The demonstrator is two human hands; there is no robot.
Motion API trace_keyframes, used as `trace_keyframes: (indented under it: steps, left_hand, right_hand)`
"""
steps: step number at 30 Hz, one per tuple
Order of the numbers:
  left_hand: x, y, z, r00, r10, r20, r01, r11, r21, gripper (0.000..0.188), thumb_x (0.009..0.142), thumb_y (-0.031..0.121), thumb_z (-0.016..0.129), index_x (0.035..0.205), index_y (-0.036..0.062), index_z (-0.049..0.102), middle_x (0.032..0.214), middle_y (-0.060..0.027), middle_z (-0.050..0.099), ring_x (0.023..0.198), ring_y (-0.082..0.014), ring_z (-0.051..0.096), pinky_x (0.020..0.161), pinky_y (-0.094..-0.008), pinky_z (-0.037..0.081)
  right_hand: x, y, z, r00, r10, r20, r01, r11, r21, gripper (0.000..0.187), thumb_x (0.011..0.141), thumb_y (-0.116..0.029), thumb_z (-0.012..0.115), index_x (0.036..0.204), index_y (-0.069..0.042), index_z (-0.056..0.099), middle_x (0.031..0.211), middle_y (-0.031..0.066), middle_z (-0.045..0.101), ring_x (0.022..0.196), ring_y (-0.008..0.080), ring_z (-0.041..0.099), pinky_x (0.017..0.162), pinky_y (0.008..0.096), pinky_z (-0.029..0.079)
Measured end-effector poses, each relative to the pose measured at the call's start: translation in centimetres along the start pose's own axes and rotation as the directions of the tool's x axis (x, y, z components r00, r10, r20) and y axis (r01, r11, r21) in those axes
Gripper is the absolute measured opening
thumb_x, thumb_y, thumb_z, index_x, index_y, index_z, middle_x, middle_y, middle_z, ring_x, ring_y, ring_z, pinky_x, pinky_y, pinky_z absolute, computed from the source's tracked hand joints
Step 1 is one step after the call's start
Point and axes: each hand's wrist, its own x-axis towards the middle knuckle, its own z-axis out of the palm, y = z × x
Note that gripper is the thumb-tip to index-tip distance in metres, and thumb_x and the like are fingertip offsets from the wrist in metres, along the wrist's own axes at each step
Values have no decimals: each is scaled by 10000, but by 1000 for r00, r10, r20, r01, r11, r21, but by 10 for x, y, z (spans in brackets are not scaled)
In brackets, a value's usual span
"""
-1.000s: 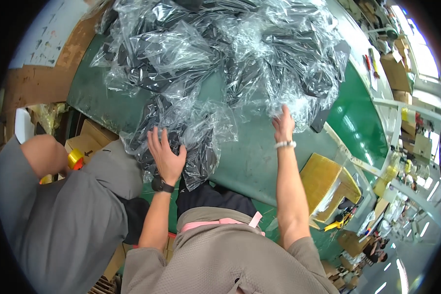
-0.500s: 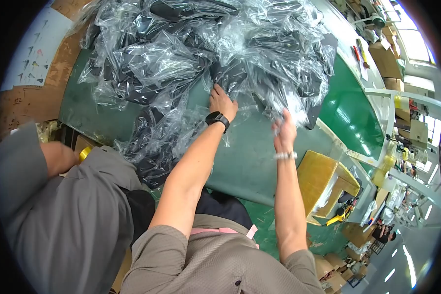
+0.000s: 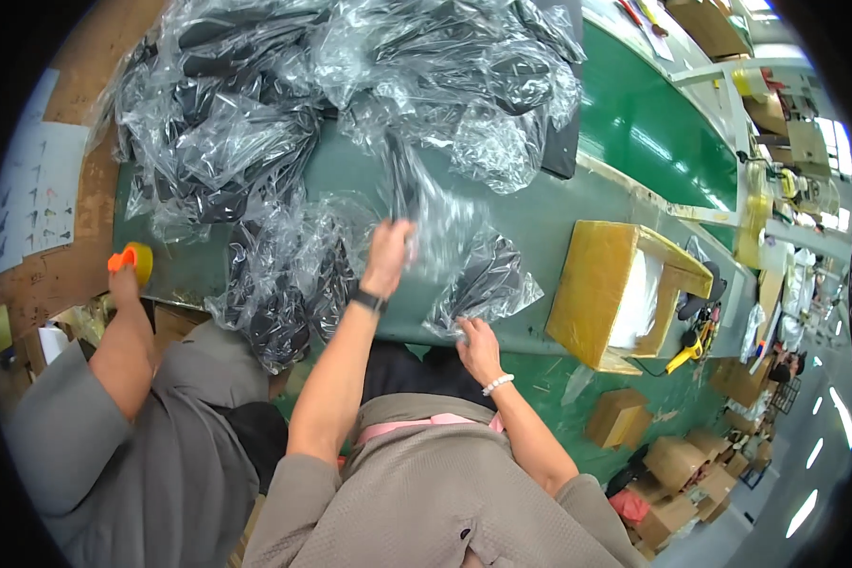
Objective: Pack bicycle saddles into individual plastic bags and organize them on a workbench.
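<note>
My left hand [image 3: 386, 257], with a dark watch on the wrist, is closed on a clear plastic bag with a long dark piece [image 3: 409, 185] in it. Motion blurs that bag, and what the piece is cannot be made out. Close to the table's near edge, my right hand [image 3: 480, 350] pinches the near corner of another clear bag [image 3: 488, 277], which lies on the green tabletop and holds a flat black piece. Beyond both hands spreads a large heap of bagged black pieces [image 3: 227, 123]. A smaller pile of them [image 3: 289, 284] sits left of my left hand.
A co-worker's hand [image 3: 123, 284] at left holds an orange and yellow tape roll [image 3: 134, 262]. A yellow-taped carton [image 3: 577, 293] stands at the table's right, beside a yellow tool [image 3: 686, 352]. Printed sheets [image 3: 52, 180] lie on brown board; boxes [image 3: 620, 418] sit on the floor.
Both hands have drawn back from the heap toward me, each now with a bagged piece. The co-worker's hand has risen into plainer view with the tape roll. The whole view has shifted somewhat.
</note>
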Motion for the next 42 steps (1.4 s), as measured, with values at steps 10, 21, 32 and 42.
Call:
trace_keyframes:
  steps: [10,21,32,42]
  left_hand:
    - [-123,-128,41,812,438,386,-494,164,854,695,791,137,648,1361,-57,300,1070,-239,501,911,-407,578,750,-471,507]
    - [-108,-162,35,828,443,345,-393,20,919,668,811,268,669,1327,-39,375,1148,-220,508,1063,-377,502,912,-449,434]
    - [-118,-135,-45,866,474,-160,-155,559,814,527,848,295,649,1194,-76,505,1153,-227,553,1081,-400,528,948,-433,420]
    - [-107,-52,-93,617,786,-34,-36,72,997,629,802,308,675,1283,-23,441,1295,-221,442,1201,-418,402,1020,-527,313]
  right_hand:
    - [36,61,-39,758,650,48,-298,281,912,477,940,-392,577,1175,21,540,1026,72,627,940,172,566,838,317,455]
    - [66,57,-33,848,520,-107,-357,708,610,480,866,-331,669,1143,51,579,1074,175,652,956,273,615,874,387,462]
    - [106,55,-6,850,413,328,-436,199,878,621,805,-218,750,1308,-49,427,1193,79,570,1021,204,577,861,366,494]
    - [172,-52,39,872,341,351,-470,384,795,543,728,-235,796,1136,27,551,1043,102,651,900,174,605,827,302,478]
